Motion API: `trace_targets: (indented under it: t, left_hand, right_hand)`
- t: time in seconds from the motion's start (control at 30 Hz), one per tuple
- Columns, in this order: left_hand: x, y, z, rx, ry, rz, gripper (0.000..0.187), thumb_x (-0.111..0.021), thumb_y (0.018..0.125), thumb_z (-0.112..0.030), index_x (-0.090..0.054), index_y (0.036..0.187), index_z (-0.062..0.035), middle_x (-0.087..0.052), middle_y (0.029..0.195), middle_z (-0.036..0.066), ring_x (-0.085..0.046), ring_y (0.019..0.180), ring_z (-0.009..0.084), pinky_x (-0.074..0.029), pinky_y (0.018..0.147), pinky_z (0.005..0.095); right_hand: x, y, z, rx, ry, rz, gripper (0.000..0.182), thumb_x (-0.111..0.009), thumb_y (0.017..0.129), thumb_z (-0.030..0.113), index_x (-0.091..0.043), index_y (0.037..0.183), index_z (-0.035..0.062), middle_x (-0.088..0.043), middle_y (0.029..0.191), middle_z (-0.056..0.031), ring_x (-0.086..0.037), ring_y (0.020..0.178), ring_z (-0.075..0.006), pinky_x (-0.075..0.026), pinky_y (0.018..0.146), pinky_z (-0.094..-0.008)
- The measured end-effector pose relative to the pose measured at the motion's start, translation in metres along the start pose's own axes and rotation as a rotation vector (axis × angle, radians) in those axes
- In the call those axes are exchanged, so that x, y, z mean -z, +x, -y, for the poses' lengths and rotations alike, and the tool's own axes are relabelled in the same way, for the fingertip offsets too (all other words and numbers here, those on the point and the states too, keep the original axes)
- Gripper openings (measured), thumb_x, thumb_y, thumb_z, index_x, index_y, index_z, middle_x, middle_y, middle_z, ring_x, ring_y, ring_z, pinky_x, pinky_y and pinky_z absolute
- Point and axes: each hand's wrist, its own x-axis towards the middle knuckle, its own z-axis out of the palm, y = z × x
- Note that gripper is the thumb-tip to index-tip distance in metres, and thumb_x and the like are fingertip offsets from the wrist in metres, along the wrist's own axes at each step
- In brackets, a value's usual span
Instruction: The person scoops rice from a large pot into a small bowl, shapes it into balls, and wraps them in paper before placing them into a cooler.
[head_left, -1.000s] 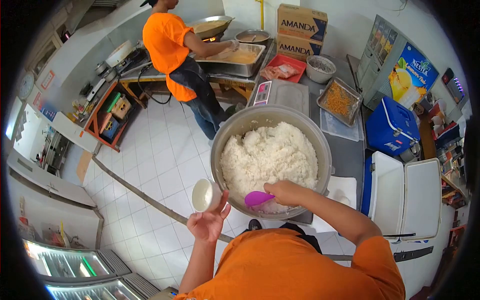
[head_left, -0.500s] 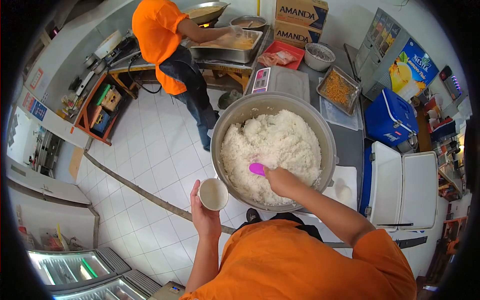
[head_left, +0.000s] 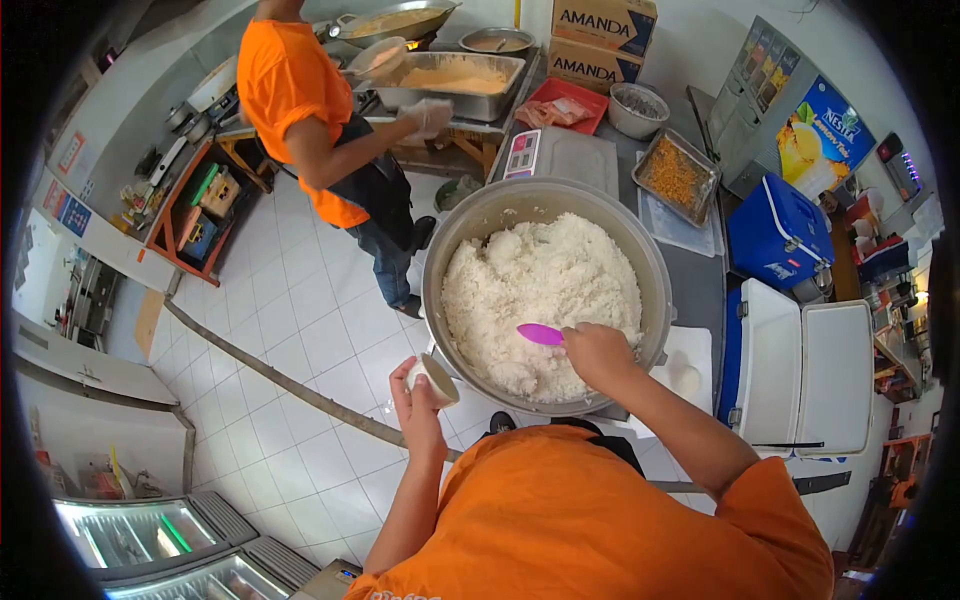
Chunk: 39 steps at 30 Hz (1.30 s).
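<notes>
A wide metal pot (head_left: 652, 240) full of white cooked rice (head_left: 545, 290) stands before me at the table's end. My right hand (head_left: 598, 357) grips a pink rice paddle (head_left: 541, 334) over the rice near the pot's front side. Left of the pot, my left hand (head_left: 420, 405) is wrapped round a small pale cup (head_left: 440, 382). The cup is tilted toward the pot, close to its rim. What lies deep inside the cup is hard to see.
Behind the pot sit a scale (head_left: 522, 155), a red tray (head_left: 580, 95), a bowl (head_left: 640, 108) and a pan of orange crumbs (head_left: 676, 170). A co-worker (head_left: 300, 120) stands at the left by a steel basin (head_left: 490, 105). An open white cooler (head_left: 775, 365) is at right.
My left hand has tipped the cup, which was upright. My right hand and the paddle have shifted right. The co-worker has turned and drawn the gloved hand back from the basin.
</notes>
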Motion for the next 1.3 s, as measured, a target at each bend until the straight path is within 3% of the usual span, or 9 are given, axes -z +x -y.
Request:
trace_targets:
  t: [0.17,0.43,0.6,0.7,0.83,1.0,1.07,1.2,1.3]
  left_hand:
    - [-0.021,-0.012,0.017,0.156,-0.103,0.044,0.038,-0.046,0.109,-0.018,-0.035,0.145,-0.0148,-0.047,0.138,0.016,-0.054,0.121,0.0232,-0.049,0.100,0.0373]
    - [-0.025,-0.012,0.035,0.070,0.002,0.007,0.038,-0.047,0.108,-0.017,-0.037,0.144,-0.0093,-0.047,0.138,0.015,-0.048,0.127,0.0227,-0.036,0.112,0.0356]
    - [-0.031,-0.003,-0.016,-0.480,0.385,0.100,0.039,-0.047,0.103,-0.011,-0.044,0.140,0.0000,-0.048,0.138,0.015,-0.048,0.128,0.0240,-0.036,0.113,0.0361]
    - [-0.062,0.006,-0.035,-0.052,0.014,0.224,0.044,-0.045,0.101,-0.017,-0.045,0.142,-0.0009,-0.053,0.137,0.015,-0.053,0.128,0.0291,-0.043,0.111,0.0422]
    - [-0.085,0.023,-0.012,0.525,-0.636,0.576,0.053,-0.040,0.101,-0.031,-0.048,0.146,-0.0027,-0.055,0.145,0.018,-0.056,0.133,0.0375,-0.048,0.110,0.0547]
    - [-0.085,0.030,-0.001,0.484,-0.826,0.570,0.057,-0.039,0.101,-0.036,-0.048,0.148,-0.0044,-0.052,0.152,0.017,-0.053,0.137,0.0365,-0.045,0.113,0.0570]
    - [-0.091,0.028,-0.008,0.331,-0.698,0.467,0.059,-0.040,0.100,-0.034,-0.046,0.151,-0.0056,-0.048,0.155,0.018,-0.050,0.141,0.0362,-0.044,0.114,0.0573]
    - [-0.088,0.035,-0.009,0.309,-0.516,0.477,0.052,-0.040,0.103,-0.036,-0.052,0.145,-0.0086,-0.055,0.149,0.011,-0.053,0.139,0.0295,-0.043,0.115,0.0529]
    - [-0.068,0.046,-0.007,0.259,-0.444,0.346,0.048,-0.037,0.106,-0.040,-0.055,0.141,-0.0119,-0.058,0.145,0.009,-0.057,0.133,0.0283,-0.048,0.107,0.0497]
  right_hand:
    - [-0.078,-0.002,-0.016,0.040,0.018,0.256,0.023,-0.061,0.094,0.019,-0.077,0.092,0.0036,-0.073,0.089,-0.0233,-0.072,0.082,-0.0400,-0.056,0.072,-0.0520]
    - [-0.048,0.036,-0.034,0.246,0.446,0.435,0.025,-0.065,0.095,0.021,-0.074,0.095,-0.0019,-0.070,0.076,-0.0209,-0.062,0.066,-0.0311,-0.050,0.067,-0.0409]
    - [0.014,0.022,-0.021,0.225,0.638,0.389,0.024,-0.067,0.094,0.020,-0.072,0.086,-0.0021,-0.059,0.065,-0.0194,-0.050,0.059,-0.0251,-0.043,0.060,-0.0387]
    - [0.072,0.013,0.009,0.185,0.450,0.263,0.024,-0.067,0.095,0.021,-0.072,0.088,-0.0008,-0.063,0.070,-0.0172,-0.058,0.062,-0.0262,-0.048,0.063,-0.0403]
    - [0.086,-0.008,0.045,0.327,-0.050,-0.272,0.023,-0.068,0.095,0.024,-0.074,0.092,0.0021,-0.069,0.079,-0.0144,-0.069,0.074,-0.0294,-0.054,0.067,-0.0450]
    - [0.079,-0.014,0.020,0.129,0.200,-0.538,0.019,-0.072,0.094,0.020,-0.078,0.098,0.0022,-0.072,0.081,-0.0157,-0.069,0.073,-0.0326,-0.054,0.067,-0.0443]
    - [0.075,-0.015,0.013,-0.074,0.661,-0.021,0.018,-0.072,0.094,0.019,-0.078,0.096,0.0016,-0.071,0.078,-0.0171,-0.069,0.071,-0.0344,-0.053,0.067,-0.0443]
    - [0.036,0.002,0.020,0.201,0.322,-0.113,0.020,-0.070,0.095,0.021,-0.076,0.091,0.0026,-0.071,0.077,-0.0192,-0.066,0.068,-0.0381,-0.052,0.067,-0.0453]
    - [0.050,0.026,0.022,0.038,0.218,-0.099,0.027,-0.062,0.097,0.022,-0.075,0.085,0.0013,-0.072,0.084,-0.0210,-0.071,0.078,-0.0398,-0.056,0.073,-0.0507]
